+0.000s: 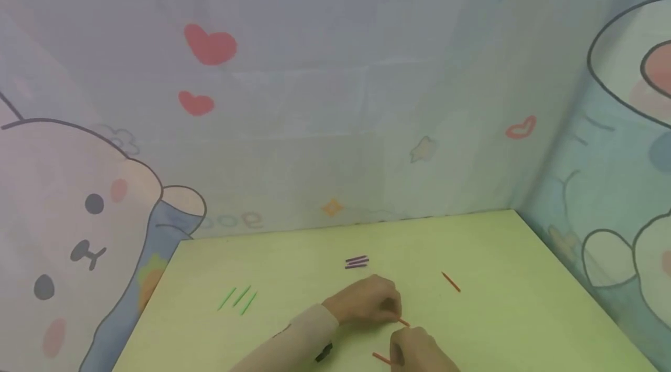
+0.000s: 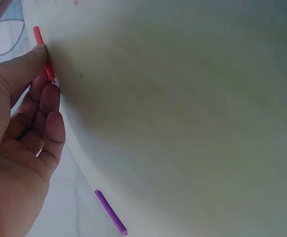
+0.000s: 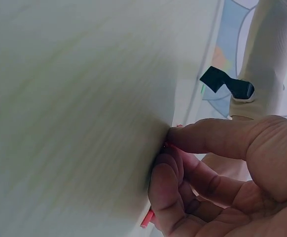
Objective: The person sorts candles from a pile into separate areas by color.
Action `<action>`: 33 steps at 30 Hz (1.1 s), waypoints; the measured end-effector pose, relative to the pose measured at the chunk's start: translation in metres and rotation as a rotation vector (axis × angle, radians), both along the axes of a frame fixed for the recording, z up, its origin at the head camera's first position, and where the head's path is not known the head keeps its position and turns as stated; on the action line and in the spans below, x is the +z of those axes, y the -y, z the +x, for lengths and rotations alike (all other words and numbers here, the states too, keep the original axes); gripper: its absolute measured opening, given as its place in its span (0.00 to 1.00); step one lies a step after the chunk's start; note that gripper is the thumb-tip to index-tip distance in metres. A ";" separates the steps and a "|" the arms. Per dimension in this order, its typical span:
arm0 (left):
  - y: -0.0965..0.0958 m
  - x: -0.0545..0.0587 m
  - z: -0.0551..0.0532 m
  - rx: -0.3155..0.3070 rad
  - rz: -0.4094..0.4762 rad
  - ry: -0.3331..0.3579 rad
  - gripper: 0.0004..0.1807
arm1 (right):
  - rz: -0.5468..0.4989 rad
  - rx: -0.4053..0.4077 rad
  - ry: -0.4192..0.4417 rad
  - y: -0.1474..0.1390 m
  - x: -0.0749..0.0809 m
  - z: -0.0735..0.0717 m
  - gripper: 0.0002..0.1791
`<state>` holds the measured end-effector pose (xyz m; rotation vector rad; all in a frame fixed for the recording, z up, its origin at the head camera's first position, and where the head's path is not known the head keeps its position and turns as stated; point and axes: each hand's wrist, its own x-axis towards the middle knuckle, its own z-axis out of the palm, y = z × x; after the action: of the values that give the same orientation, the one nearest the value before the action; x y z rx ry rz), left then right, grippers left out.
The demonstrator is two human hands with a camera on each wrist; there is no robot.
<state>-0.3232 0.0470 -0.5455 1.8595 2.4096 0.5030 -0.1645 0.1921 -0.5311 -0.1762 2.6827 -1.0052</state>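
My left hand (image 1: 369, 300) pinches a thin red stick (image 2: 38, 35) between thumb and fingers, close over the table. One end of that stick sticks out toward my right hand (image 1: 419, 351), which is nearer the front. The right thumb and fingertips pinch a second red stick (image 1: 381, 357) low at the tabletop; most of it is hidden by the fingers. Apart from both hands, a third red stick (image 1: 451, 282) lies to the right. Several short purple sticks (image 1: 357, 262) lie beyond the left hand, one of them (image 2: 111, 212) visible in the left wrist view.
Three green sticks (image 1: 237, 300) lie spaced apart, slanted, on the left part of the pale yellow-green table (image 1: 293, 267). A cloth backdrop (image 1: 325, 98) with cartoon prints stands behind and around it. A black strap piece (image 3: 227, 84) hangs at the left sleeve (image 3: 271, 49).
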 end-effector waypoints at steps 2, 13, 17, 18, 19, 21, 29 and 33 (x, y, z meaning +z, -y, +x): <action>0.001 0.001 0.001 0.005 0.010 0.030 0.04 | 0.001 0.009 -0.016 0.000 0.000 -0.001 0.10; 0.009 0.005 0.002 0.073 0.013 0.130 0.04 | 0.020 -0.040 0.085 0.006 0.004 -0.004 0.09; 0.008 0.005 0.003 0.091 0.025 0.165 0.04 | 0.076 -0.038 0.072 -0.002 0.010 -0.001 0.12; 0.007 0.005 0.004 0.096 0.026 0.177 0.04 | 0.080 -0.024 0.036 -0.006 0.012 0.000 0.12; 0.007 0.005 0.004 0.104 0.027 0.191 0.04 | 0.081 -0.008 -0.004 -0.010 0.015 0.001 0.12; 0.006 0.006 0.005 0.119 0.022 0.211 0.04 | 0.058 0.010 -0.057 -0.018 0.024 0.001 0.12; 0.005 0.006 0.004 0.136 0.008 0.228 0.06 | 0.124 -0.043 -0.322 -0.055 0.074 -0.018 0.11; 0.005 0.002 0.006 0.151 -0.004 0.233 0.06 | 0.096 -0.115 -0.337 -0.080 0.095 -0.036 0.07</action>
<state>-0.3169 0.0419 -0.5432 1.5274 2.4002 0.6820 -0.2003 0.2723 -0.4365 -0.1878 3.0707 -0.9497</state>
